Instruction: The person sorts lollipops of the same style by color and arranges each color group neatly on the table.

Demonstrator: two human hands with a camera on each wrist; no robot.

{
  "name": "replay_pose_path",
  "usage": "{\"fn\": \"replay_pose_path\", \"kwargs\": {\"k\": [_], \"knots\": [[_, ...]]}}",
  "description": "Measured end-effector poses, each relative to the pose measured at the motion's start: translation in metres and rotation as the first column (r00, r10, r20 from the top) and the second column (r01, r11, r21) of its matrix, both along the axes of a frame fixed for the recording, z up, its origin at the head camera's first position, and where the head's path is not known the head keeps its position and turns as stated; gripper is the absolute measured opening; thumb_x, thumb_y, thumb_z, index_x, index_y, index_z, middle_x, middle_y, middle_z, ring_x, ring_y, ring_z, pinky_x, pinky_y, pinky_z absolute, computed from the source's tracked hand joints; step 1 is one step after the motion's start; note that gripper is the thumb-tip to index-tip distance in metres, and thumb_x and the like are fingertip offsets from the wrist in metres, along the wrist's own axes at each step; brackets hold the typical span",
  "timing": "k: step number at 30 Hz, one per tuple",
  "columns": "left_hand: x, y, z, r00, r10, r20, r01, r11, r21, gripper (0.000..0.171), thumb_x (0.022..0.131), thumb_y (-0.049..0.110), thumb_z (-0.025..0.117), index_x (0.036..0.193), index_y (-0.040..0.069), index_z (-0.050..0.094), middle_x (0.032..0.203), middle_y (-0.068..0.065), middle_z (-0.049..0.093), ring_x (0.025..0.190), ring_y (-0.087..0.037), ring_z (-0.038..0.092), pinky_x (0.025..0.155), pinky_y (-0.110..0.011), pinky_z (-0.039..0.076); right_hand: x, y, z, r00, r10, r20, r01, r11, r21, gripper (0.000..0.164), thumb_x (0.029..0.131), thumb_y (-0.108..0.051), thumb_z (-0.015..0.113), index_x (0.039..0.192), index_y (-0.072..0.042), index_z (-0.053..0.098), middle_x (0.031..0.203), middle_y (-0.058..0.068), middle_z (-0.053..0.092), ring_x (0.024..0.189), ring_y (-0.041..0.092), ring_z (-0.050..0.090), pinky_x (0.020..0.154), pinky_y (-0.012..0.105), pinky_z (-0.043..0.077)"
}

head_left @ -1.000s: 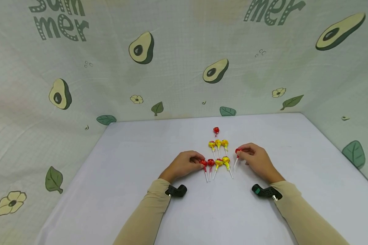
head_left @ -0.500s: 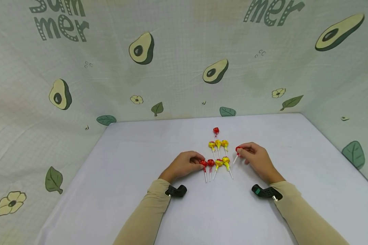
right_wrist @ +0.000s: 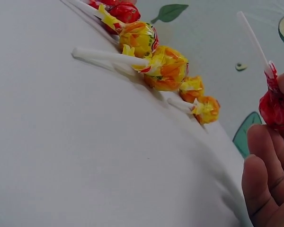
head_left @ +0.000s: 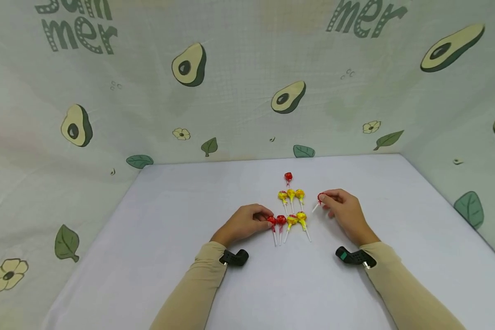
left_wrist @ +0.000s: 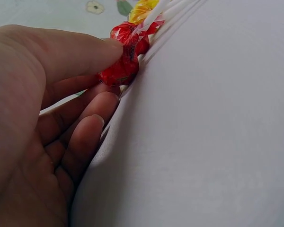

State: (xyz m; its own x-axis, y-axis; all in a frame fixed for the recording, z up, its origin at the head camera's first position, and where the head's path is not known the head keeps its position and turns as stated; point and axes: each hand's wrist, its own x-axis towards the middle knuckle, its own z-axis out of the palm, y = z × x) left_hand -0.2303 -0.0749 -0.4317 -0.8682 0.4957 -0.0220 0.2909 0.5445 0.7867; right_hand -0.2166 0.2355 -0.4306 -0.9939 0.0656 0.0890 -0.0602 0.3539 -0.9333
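Observation:
My left hand (head_left: 246, 224) pinches a red-wrapped lollipop (left_wrist: 122, 72) between thumb and fingers, at the left end of the nearest row. Beside it in that row lie another red lollipop (head_left: 281, 220) and two yellow ones, sticks toward me. To the right of the rows, my right hand (head_left: 345, 211) pinches a separate red lollipop (right_wrist: 274, 109) by its wrapped head. That one is raised above the table, its white stick slanting down to the left in the head view. Behind the near row lie three yellow lollipops (head_left: 291, 194), and a single red lollipop (head_left: 288, 176) lies farthest back.
The table (head_left: 169, 206) has a white cover. A pale cloth (head_left: 231, 55) printed with avocados, leaves and flowers hangs behind it and along the sides. Black bands (head_left: 234, 258) sit on both wrists.
My right hand has moved slightly up and away, and the stick of its lollipop has swung outward to the left. My left hand stays on its lollipop. The head view has shifted a little.

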Motion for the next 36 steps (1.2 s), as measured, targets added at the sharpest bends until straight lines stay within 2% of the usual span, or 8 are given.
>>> {"fn": "replay_pose_path", "kwargs": {"k": [12, 25, 31, 36], "knots": [[0.000, -0.003, -0.007, 1.000, 0.004, -0.012, -0.004, 1.000, -0.003, 0.019, 0.092, 0.030, 0.072, 0.111, 0.025, 0.072, 0.093, 0.010, 0.064, 0.086, -0.009, 0.059, 0.077, -0.029, 0.049, -0.022, 0.001, 0.001, 0.998, 0.020, 0.054, -0.018, 0.999, -0.033, 0.054, 0.097, -0.049, 0.062, 0.127, -0.004, 0.061, 0.123, 0.017, 0.065, 0.098, 0.024, 0.060, 0.072, 0.027, 0.054], [0.001, 0.000, -0.005, 1.000, 0.009, -0.025, -0.009, 1.000, 0.013, 0.019, 0.093, 0.028, 0.072, 0.112, 0.023, 0.072, 0.092, 0.011, 0.064, 0.084, -0.007, 0.059, 0.076, -0.027, 0.049, -0.062, -0.002, 0.004, 0.994, 0.015, 0.108, -0.013, 1.000, -0.018, 0.056, 0.098, -0.051, 0.059, 0.131, -0.006, 0.060, 0.129, 0.014, 0.062, 0.106, 0.027, 0.058, 0.077, 0.025, 0.054], [0.001, -0.001, -0.006, 1.000, 0.004, -0.031, -0.004, 1.000, 0.009, 0.020, 0.094, 0.028, 0.071, 0.113, 0.023, 0.072, 0.094, 0.012, 0.064, 0.085, -0.007, 0.059, 0.076, -0.026, 0.049, -0.075, -0.002, 0.003, 0.992, -0.002, 0.130, 0.003, 1.000, -0.006, 0.052, 0.100, -0.049, 0.058, 0.131, -0.007, 0.060, 0.130, 0.013, 0.062, 0.109, 0.028, 0.057, 0.077, 0.023, 0.053], [0.001, -0.003, -0.006, 0.999, 0.007, -0.037, -0.007, 1.000, 0.009, 0.020, 0.094, 0.028, 0.071, 0.113, 0.023, 0.072, 0.094, 0.012, 0.064, 0.085, -0.007, 0.059, 0.076, -0.026, 0.049, -0.083, -0.006, 0.005, 0.991, 0.010, 0.132, -0.009, 1.000, -0.010, 0.057, 0.098, -0.051, 0.060, 0.133, -0.007, 0.060, 0.131, 0.013, 0.061, 0.109, 0.027, 0.057, 0.076, 0.022, 0.053]]}}
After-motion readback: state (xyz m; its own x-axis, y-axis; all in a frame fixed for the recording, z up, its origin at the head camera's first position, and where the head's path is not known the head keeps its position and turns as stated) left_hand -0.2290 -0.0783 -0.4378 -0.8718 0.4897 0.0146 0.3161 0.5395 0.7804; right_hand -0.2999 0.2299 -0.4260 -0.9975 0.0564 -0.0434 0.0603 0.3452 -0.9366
